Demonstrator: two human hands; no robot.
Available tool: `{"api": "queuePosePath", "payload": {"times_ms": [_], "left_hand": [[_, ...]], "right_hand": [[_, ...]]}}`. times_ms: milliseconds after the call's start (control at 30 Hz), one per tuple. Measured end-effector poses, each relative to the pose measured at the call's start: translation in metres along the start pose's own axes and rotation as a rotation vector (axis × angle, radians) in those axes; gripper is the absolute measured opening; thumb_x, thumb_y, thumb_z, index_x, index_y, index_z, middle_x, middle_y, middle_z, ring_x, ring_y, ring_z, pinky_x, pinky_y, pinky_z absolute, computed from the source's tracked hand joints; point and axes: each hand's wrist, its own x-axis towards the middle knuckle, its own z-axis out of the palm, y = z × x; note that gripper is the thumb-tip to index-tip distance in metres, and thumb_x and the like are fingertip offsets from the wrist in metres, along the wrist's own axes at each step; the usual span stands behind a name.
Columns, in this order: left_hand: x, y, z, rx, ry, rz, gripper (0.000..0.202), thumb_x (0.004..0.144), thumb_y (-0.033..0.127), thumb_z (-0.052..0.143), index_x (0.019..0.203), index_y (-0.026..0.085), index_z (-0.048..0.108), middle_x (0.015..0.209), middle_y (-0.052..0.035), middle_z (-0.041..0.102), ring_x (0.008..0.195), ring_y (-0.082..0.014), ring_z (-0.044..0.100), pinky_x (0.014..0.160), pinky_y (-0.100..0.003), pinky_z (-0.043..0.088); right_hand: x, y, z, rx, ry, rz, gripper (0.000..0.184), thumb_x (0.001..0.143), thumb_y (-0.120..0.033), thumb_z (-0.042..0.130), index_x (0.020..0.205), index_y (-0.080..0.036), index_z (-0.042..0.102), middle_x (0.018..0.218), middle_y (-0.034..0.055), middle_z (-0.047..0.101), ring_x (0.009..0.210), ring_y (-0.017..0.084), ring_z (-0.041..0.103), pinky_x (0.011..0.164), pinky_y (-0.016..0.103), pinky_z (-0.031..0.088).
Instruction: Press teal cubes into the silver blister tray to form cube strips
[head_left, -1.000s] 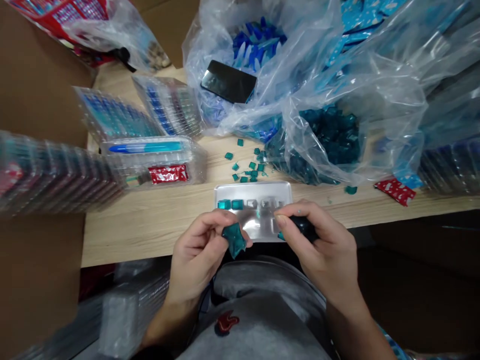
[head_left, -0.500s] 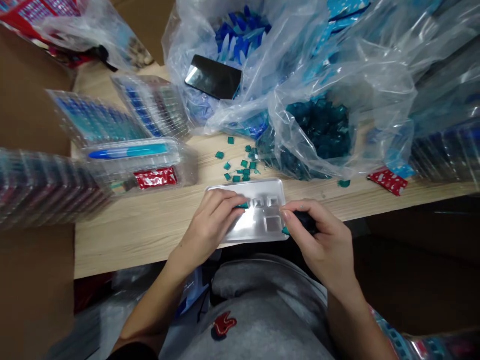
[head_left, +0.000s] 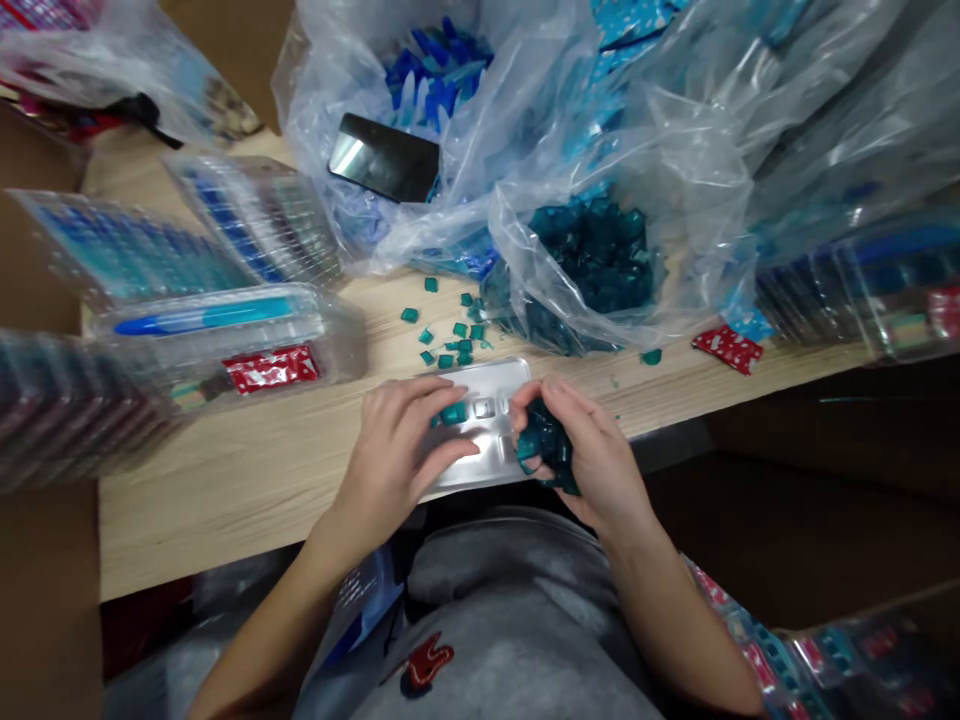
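My left hand lies over the left part of a transparent plastic blister tray, its fingertips beside a teal square piece seated in a pocket. It grips nothing that I can see. My right hand is at the tray's right end, closed on a dark teal clump of small pieces. The hands hide most of the tray's pockets. Loose teal squares lie on the wooden table just beyond the tray.
Beyond the tray stand plastic bags of dark teal pieces and blue pieces, with a black phone lying on the bags. Stacked transparent plastic boxes fill the left. A red packet lies on the right.
The teal clump is now in my right hand, not my left. My left hand rests further left on the tray. The whole scene has shifted left and slightly up in view.
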Motion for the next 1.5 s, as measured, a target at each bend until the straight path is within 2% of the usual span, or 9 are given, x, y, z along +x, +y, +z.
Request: {"api": "queuePosePath", "payload": {"times_ms": [233,500,633,767,867,1000,1267,1367,1500], "left_hand": [[0.007,0.034,-0.009,-0.322,-0.033,-0.116,0.024,0.089,0.016,0.066,0.112,0.024,0.062,0.106,-0.0019,0.065,0.1,-0.0148,0.062,0.084,-0.024,0.051],[0.008,0.028,-0.006,-0.808,0.146,-0.377,0.013,0.089,0.015,0.064,0.097,0.024,0.067,0.09,0.0,0.065,0.084,-0.0106,0.064,0.07,-0.017,0.054],[0.004,0.032,-0.006,-0.746,0.125,-0.35,0.021,0.089,0.011,0.063,0.103,0.026,0.066,0.091,0.0004,0.064,0.082,-0.0105,0.064,0.074,-0.019,0.054],[0.002,0.034,-0.006,-0.587,0.085,-0.264,0.027,0.087,0.006,0.061,0.106,0.024,0.064,0.092,-0.0003,0.063,0.089,-0.0112,0.062,0.081,-0.02,0.051],[0.002,0.032,-0.006,-0.713,0.157,-0.379,0.016,0.089,0.01,0.06,0.098,0.023,0.064,0.088,0.0004,0.06,0.083,-0.0092,0.06,0.075,-0.016,0.051],[0.0,0.03,-0.005,-0.863,0.215,-0.472,0.006,0.091,0.019,0.061,0.096,0.023,0.063,0.088,0.0001,0.059,0.077,-0.0086,0.059,0.07,-0.016,0.051],[0.0,0.035,-0.013,-0.372,0.138,-0.157,0.022,0.086,0.005,0.064,0.1,0.022,0.059,0.106,-0.0015,0.063,0.102,-0.0122,0.061,0.092,-0.024,0.05],[0.003,0.037,-0.018,-0.107,0.107,-0.033,0.031,0.087,0.003,0.06,0.113,0.019,0.056,0.102,-0.0024,0.065,0.096,-0.0126,0.061,0.087,-0.025,0.051],[0.007,0.039,-0.018,0.061,0.101,0.009,0.022,0.089,0.005,0.056,0.107,0.018,0.055,0.094,-0.0022,0.065,0.087,-0.0134,0.062,0.079,-0.026,0.052]], "right_hand": [[-0.001,0.003,0.016,-0.02,-0.076,-0.142,0.026,0.089,-0.045,0.061,0.084,-0.02,0.065,0.079,-0.0022,0.061,0.057,0.004,0.055,0.045,0.012,0.042],[-0.006,-0.003,0.014,0.05,-0.154,-0.053,0.023,0.086,-0.039,0.069,0.077,-0.018,0.062,0.072,-0.005,0.059,0.049,0.001,0.054,0.041,0.01,0.035],[-0.006,-0.003,0.014,0.017,-0.127,-0.052,0.022,0.086,-0.039,0.068,0.078,-0.019,0.061,0.068,-0.0055,0.058,0.047,0.002,0.051,0.039,0.011,0.033],[-0.007,-0.008,0.016,-0.174,-0.095,-0.175,0.015,0.084,-0.032,0.068,0.079,-0.019,0.062,0.066,-0.006,0.058,0.049,0.003,0.05,0.043,0.014,0.039],[-0.011,-0.011,0.017,-0.383,-0.097,-0.328,0.003,0.081,-0.019,0.067,0.083,-0.019,0.066,0.076,-0.0043,0.066,0.064,0.005,0.06,0.056,0.015,0.048],[-0.015,-0.007,0.017,-0.631,-0.099,-0.501,0.016,0.083,-0.011,0.065,0.096,-0.019,0.068,0.094,-0.0012,0.074,0.088,0.008,0.068,0.08,0.016,0.053],[-0.017,0.0,0.017,-0.949,-0.078,-0.879,0.016,0.091,-0.007,0.056,0.1,-0.01,0.068,0.088,0.0047,0.071,0.085,0.009,0.067,0.078,0.018,0.054],[-0.018,0.0,0.016,-1.071,-0.089,-0.972,0.017,0.093,-0.009,0.054,0.103,-0.01,0.068,0.091,0.0072,0.072,0.087,0.013,0.068,0.079,0.023,0.056],[-0.017,0.002,0.015,-1.296,-0.025,-1.095,0.02,0.095,-0.011,0.051,0.105,-0.006,0.068,0.086,0.0094,0.073,0.08,0.018,0.069,0.069,0.029,0.057]]}}
